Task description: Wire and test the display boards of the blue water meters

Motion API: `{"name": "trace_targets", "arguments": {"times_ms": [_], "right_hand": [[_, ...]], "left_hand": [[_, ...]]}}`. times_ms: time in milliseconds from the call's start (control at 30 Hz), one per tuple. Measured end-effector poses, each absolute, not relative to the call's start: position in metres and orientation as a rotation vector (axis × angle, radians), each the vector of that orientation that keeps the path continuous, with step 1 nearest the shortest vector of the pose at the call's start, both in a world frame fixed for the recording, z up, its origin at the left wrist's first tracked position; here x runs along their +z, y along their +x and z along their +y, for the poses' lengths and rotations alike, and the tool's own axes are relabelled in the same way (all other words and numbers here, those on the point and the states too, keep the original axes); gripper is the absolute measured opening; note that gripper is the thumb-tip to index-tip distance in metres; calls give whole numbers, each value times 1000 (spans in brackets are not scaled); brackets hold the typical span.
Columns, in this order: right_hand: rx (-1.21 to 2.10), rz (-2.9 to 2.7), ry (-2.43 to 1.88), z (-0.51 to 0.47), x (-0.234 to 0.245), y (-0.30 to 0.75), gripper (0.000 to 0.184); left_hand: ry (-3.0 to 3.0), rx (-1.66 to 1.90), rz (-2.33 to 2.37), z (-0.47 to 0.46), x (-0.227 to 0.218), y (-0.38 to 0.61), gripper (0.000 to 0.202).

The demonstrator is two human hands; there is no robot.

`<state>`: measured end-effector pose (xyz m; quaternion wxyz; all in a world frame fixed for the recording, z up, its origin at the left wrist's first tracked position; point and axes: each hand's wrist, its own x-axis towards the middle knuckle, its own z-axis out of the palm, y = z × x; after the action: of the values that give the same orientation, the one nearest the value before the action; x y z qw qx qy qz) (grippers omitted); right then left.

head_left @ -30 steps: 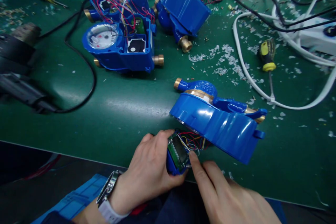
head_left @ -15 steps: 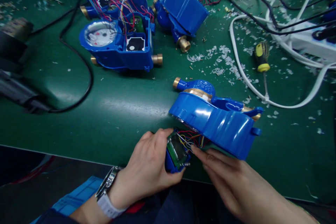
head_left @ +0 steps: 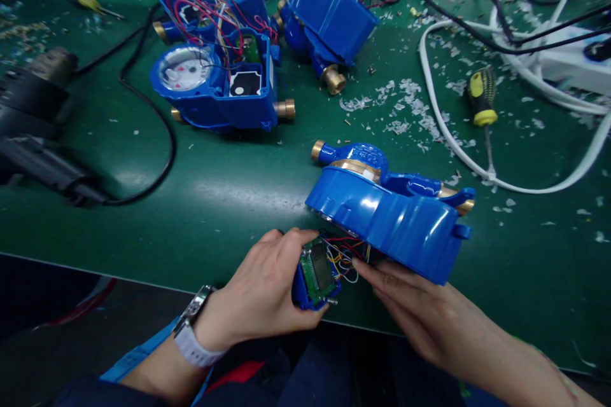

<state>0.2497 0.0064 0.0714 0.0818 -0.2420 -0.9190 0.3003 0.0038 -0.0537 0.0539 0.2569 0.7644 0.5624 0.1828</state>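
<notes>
Right hand sliding back from the board, fingers flattening under the cover

Your right hand point(head_left: 420, 311) is easing off the display board point(head_left: 319, 270), its fingers point(head_left: 382, 276) pressed together and pinching nothing, just under the blue meter cover point(head_left: 396, 226). Your left hand point(head_left: 258, 286) is curling around the module's blue casing point(head_left: 301, 289), holding it at lower centre near the front edge of the green bench point(head_left: 143, 235). You appear to be working on the board's coloured wires point(head_left: 341, 253), which are running in under the cover. Their short length is calling for slack on your next move, in my judgement. Raised lettering on the blue meter body point(head_left: 363, 154) is too small to read, and you are showing no other legible writing
</notes>
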Motion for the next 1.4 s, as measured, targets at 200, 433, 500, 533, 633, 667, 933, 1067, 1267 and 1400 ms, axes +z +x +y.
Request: {"name": "trace_targets", "arguments": {"times_ms": [200, 433, 500, 533, 633, 667, 933, 1067, 1267, 1400], "right_hand": [[949, -2705, -732, 7, 69, 256, 49], [1005, -2675, -738, 13, 74, 261, 49], [1021, -2670, -741, 16, 75, 263, 48], [1032, -2672, -745, 17, 75, 264, 48], [1065, -2697, -761, 19, 75, 266, 48], [1059, -2709, -765, 19, 76, 266, 47], [585, -2831, -925, -4, 97, 252, 54], [531, -2842, -916, -4, 105, 249, 55], [810, -2810, -980, 6, 107, 247, 49], [951, -2693, -990, 12, 111, 241, 43]], "left_hand": [[2070, 523, 1435, -48, 53, -5, 67], [2084, 518, 1314, -39, 55, -9, 65], [2094, 527, 1293, -36, 55, -9, 65], [2098, 530, 1284, -35, 54, -10, 64], [2107, 547, 1268, -31, 53, -8, 62], [2109, 543, 1275, -31, 53, -6, 63], [2131, 517, 1419, -35, 52, 13, 61], [2152, 555, 1425, -38, 50, 14, 62], [2152, 558, 1425, -38, 46, 14, 63], [2165, 568, 1419, -38, 46, 13, 62]]}}
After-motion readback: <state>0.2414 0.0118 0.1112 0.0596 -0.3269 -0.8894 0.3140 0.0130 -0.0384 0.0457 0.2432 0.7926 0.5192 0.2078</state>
